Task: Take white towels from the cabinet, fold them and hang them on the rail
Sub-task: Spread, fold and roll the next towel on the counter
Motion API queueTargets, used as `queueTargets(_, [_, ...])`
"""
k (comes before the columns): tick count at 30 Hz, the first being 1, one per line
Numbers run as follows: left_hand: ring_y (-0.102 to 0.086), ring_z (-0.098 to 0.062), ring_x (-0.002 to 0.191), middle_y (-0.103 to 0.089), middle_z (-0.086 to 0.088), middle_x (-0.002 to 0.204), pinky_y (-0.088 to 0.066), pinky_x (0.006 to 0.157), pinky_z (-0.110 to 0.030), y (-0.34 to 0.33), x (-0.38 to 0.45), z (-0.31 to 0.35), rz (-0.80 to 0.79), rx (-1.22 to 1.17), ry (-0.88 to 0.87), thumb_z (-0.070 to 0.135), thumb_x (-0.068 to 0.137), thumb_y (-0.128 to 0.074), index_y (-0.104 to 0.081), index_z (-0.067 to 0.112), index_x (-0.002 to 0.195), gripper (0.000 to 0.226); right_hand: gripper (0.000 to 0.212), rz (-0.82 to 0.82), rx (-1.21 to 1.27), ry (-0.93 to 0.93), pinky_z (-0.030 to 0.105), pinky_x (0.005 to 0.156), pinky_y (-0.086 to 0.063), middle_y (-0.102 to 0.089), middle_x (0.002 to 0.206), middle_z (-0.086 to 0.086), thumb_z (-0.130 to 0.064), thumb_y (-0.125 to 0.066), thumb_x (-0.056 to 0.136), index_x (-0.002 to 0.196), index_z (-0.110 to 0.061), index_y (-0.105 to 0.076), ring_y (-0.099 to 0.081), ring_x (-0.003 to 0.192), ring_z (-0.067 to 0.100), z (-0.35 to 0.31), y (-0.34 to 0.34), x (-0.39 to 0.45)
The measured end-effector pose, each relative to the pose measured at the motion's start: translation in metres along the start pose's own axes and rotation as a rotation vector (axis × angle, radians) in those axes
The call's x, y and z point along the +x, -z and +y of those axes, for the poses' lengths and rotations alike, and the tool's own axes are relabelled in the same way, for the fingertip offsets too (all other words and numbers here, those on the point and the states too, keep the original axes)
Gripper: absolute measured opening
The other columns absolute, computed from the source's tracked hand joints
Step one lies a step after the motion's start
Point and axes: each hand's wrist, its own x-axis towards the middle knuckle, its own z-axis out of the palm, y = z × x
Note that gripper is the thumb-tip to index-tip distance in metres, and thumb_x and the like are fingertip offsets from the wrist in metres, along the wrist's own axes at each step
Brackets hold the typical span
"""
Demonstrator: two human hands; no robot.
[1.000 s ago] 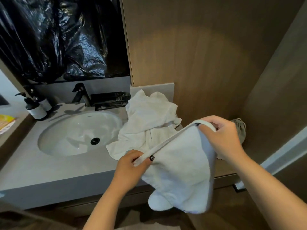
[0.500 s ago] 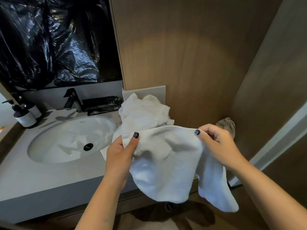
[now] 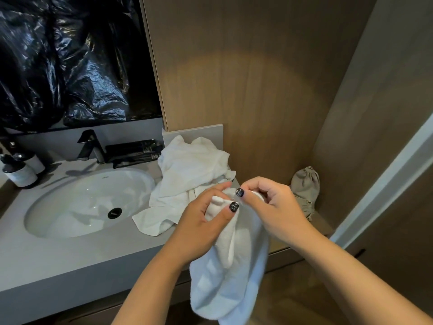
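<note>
White towel (image 3: 227, 273), in hand: held in front of the desk's (image 3: 70, 259) front right corner, its top edge gathered between both hands, the rest hanging down in loose folds below the desk's front edge.

Left hand (image 3: 201, 224): fingers curled round the gathered top of the towel, thumb pressed against the cloth, dark polished nail showing.

Right hand (image 3: 274, 205): pinches the same top edge just beside the left hand, thumb and fingers closed on the cloth; the two hands nearly touch.

Heap of white towels (image 3: 189, 179): lies crumpled at the desk's right edge, reaching from the back corner toward the front, one flap spread beside the sink.

Sink (image 3: 77, 202): oval white basin set in the grey desk, dark drain near its right side.

Tap (image 3: 90, 146): dark, at the desk's back edge behind the sink.

Pump bottles (image 3: 20, 170): two, at the back left corner.

Beige cloth bag (image 3: 304, 188): on a low wooden ledge right of the desk.
</note>
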Motion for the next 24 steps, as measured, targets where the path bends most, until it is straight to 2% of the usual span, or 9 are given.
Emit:
queueTargets(2, [-0.062, 0.0, 0.097, -0.069, 0.018, 0.101, -0.047, 0.081, -0.017, 0.003, -0.002, 0.002, 0.004, 0.042, 0.009, 0.036, 0.091, -0.065, -0.067, 0.034, 0.09, 0.003, 0.009, -0.014, -0.015, -0.013, 0.014, 0.065, -0.044, -0.067, 0.078, -0.004, -0.008, -0.066, 0.09, 0.084, -0.012, -0.071, -0.059, 0.071, 0.007, 0.003, 0.0, -0.001])
queueTargets(3, [-0.062, -0.003, 0.09, -0.068, 0.014, 0.092, -0.048, 0.076, -0.021, 0.004, -0.003, 0.001, 0.036, 0.087, 0.011, 0.039, 0.091, -0.065, -0.066, 0.031, 0.087, 0.009, 0.009, -0.018, -0.032, -0.019, 0.015, 0.067, -0.045, -0.068, 0.078, -0.005, -0.009, -0.067, 0.09, 0.084, -0.014, -0.071, -0.06, 0.073, 0.007, 0.005, 0.0, -0.002])
queueTargets(6, [-0.061, -0.01, 0.084, -0.066, 0.008, 0.085, -0.049, 0.073, -0.03, 0.006, -0.005, 0.001, 0.173, 0.178, 0.01, 0.035, 0.091, -0.067, -0.064, 0.021, 0.084, 0.015, 0.007, -0.061, -0.168, 0.023, 0.012, 0.072, -0.044, -0.068, 0.085, -0.011, -0.016, -0.065, 0.091, 0.089, -0.018, -0.072, -0.061, 0.082, 0.003, 0.013, 0.001, -0.005])
queueTargets(10, [-0.059, -0.009, 0.08, -0.065, 0.009, 0.082, -0.049, 0.07, -0.028, 0.005, -0.007, 0.003, 0.289, 0.184, -0.018, 0.028, 0.091, -0.068, -0.063, 0.025, 0.081, 0.011, 0.018, -0.147, -0.436, 0.158, 0.006, 0.072, -0.038, -0.06, 0.093, -0.012, -0.013, -0.058, 0.091, 0.104, -0.017, -0.069, -0.053, 0.084, -0.006, 0.02, 0.005, -0.009])
queueTargets(16, [-0.057, -0.007, 0.071, -0.064, 0.008, 0.079, -0.043, 0.06, -0.016, 0.014, -0.009, 0.007, 0.437, 0.203, -0.023, 0.025, 0.089, -0.069, -0.063, 0.023, 0.08, 0.011, 0.021, -0.082, -0.707, 0.134, 0.034, 0.061, -0.049, -0.053, 0.089, -0.005, -0.005, -0.06, 0.081, 0.098, -0.017, -0.063, -0.054, 0.074, 0.016, 0.029, 0.01, -0.014])
queueTargets(18, [-0.059, -0.008, 0.072, -0.065, 0.006, 0.078, -0.046, 0.062, -0.017, 0.025, -0.007, 0.005, 0.514, 0.18, 0.003, 0.025, 0.089, -0.069, -0.062, 0.024, 0.079, 0.012, 0.023, -0.027, -0.704, 0.096, 0.033, 0.062, -0.048, -0.051, 0.086, -0.005, -0.001, -0.062, 0.076, 0.092, -0.017, -0.063, -0.053, 0.073, 0.016, 0.035, 0.022, -0.016])
queueTargets(20, [-0.059, -0.008, 0.07, -0.065, 0.006, 0.074, -0.047, 0.062, -0.02, 0.038, -0.006, 0.002, 0.561, 0.168, 0.019, 0.025, 0.089, -0.069, -0.062, 0.024, 0.078, 0.014, 0.025, 0.038, -0.644, 0.042, 0.021, 0.068, -0.044, -0.054, 0.086, -0.005, 0.003, -0.062, 0.075, 0.09, -0.017, -0.066, -0.054, 0.076, 0.012, 0.04, 0.038, -0.018])
queueTargets(22, [-0.057, -0.002, 0.064, -0.066, 0.008, 0.072, -0.045, 0.06, -0.015, 0.047, -0.006, 0.001, 0.554, 0.163, 0.011, 0.023, 0.089, -0.069, -0.063, 0.022, 0.077, 0.014, 0.027, 0.087, -0.52, -0.06, 0.011, 0.071, -0.043, -0.063, 0.089, -0.005, 0.005, -0.063, 0.079, 0.091, -0.018, -0.07, -0.058, 0.082, 0.008, 0.039, 0.054, -0.019])
queueTargets(24, [-0.057, 0.0, 0.064, -0.065, 0.013, 0.071, -0.043, 0.058, -0.009, 0.047, -0.006, 0.004, 0.498, 0.151, -0.013, 0.02, 0.089, -0.069, -0.063, 0.02, 0.078, 0.012, 0.026, 0.074, -0.306, -0.176, 0.01, 0.071, -0.047, -0.07, 0.089, -0.008, 0.002, -0.064, 0.086, 0.092, -0.022, -0.071, -0.064, 0.083, 0.005, 0.035, 0.069, -0.016])
